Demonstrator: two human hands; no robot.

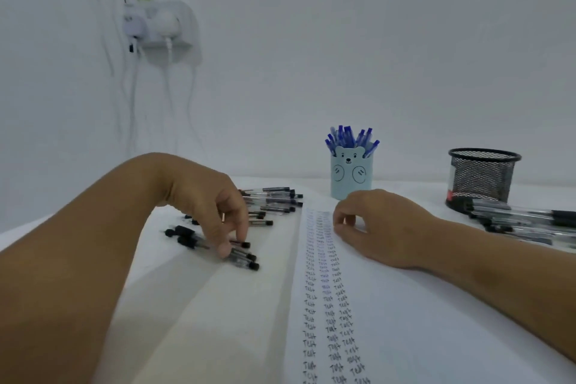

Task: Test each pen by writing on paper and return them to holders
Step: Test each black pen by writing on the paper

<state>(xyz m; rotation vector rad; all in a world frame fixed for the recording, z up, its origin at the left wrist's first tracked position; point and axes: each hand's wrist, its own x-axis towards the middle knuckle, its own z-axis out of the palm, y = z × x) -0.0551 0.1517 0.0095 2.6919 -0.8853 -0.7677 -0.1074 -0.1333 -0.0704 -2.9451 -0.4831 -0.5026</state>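
Left hand [215, 212] fingers curled down, pinching black-capped pen [241, 251] lying on table [218, 305]. Right hand [374, 221] loosely curled, empty, resting on paper [405, 337].

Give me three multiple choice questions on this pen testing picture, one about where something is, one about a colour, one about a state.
1. Where does the mesh holder stand?
A. at the far right of the table
B. left of the black pens
C. on the paper

2. What colour are the pens in the bear holder?
A. red
B. blue
C. green

3. What is the left hand doing?
A. writing on the paper
B. lying flat
C. pinching a black pen

Answers:
1. A, it stands right of the bear holder, by the pile of pens.
2. B, blue caps stick out of its top.
3. C, thumb and fingers close on a pen among the loose black ones; the right hand rests on the paper.
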